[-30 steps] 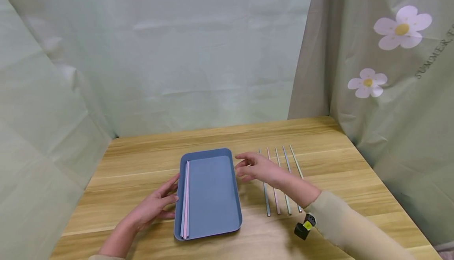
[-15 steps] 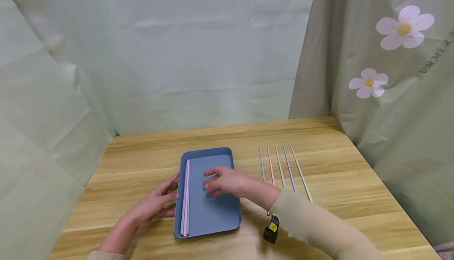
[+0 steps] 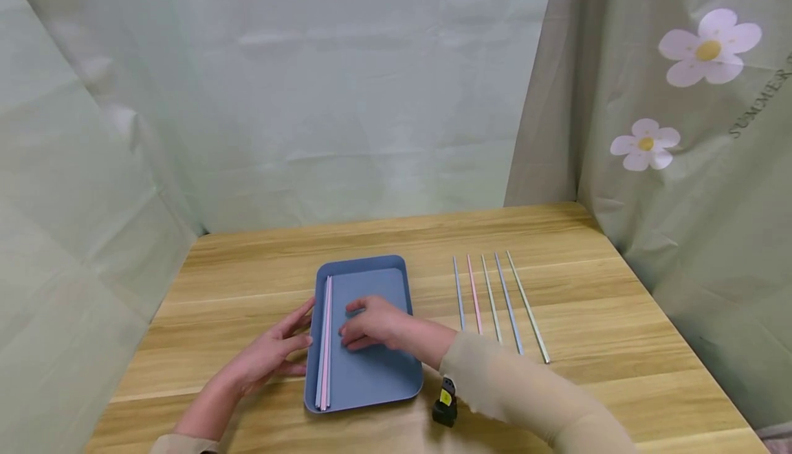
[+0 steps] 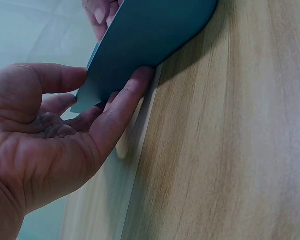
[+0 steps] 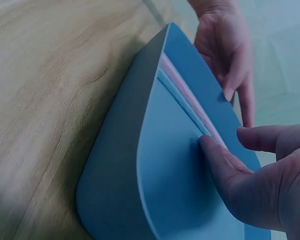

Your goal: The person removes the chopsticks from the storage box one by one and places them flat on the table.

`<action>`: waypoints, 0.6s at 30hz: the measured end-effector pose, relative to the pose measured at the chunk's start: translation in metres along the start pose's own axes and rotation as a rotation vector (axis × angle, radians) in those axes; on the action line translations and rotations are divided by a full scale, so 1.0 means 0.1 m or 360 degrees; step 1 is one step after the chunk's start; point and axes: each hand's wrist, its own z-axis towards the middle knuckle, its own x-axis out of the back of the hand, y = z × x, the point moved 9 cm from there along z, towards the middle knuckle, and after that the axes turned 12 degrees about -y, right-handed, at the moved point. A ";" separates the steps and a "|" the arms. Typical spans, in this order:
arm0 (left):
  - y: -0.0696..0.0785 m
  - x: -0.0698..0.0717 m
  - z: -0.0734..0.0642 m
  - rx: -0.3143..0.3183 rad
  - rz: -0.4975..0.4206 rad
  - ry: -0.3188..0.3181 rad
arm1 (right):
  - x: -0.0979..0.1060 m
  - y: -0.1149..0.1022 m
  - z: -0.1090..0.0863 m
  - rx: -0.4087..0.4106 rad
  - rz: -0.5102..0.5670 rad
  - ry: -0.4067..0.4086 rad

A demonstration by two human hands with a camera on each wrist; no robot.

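My right hand (image 3: 375, 323) has just crossed into the tray (image 3: 374, 385), thumb and fingers apart and pinching nothing, bringing the sticks (image 3: 324, 371) along its left wall (image 5: 202, 85) within reach, while my left hand (image 3: 267, 359) rests spread against that wall.

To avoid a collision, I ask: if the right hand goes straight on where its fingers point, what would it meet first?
Probably the sticks along the left side of the tray; the right hand points at them, but whether it already touches them is unclear.
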 end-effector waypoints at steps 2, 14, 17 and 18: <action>0.00 0.00 0.00 0.0006 -0.0001 -0.0001 | -0.01 0.01 0.03 0.0005 -0.0016 0.0039; 0.01 -0.01 0.01 0.0004 0.0019 -0.0020 | -0.12 0.03 0.18 0.0060 -0.0354 0.0307; 0.01 -0.01 0.01 0.0005 0.0009 -0.0031 | -0.14 0.00 0.17 0.0074 -0.0482 0.0347; 0.02 -0.01 0.01 0.0007 0.0005 -0.0034 | -0.15 -0.01 0.17 0.0077 -0.0528 0.0360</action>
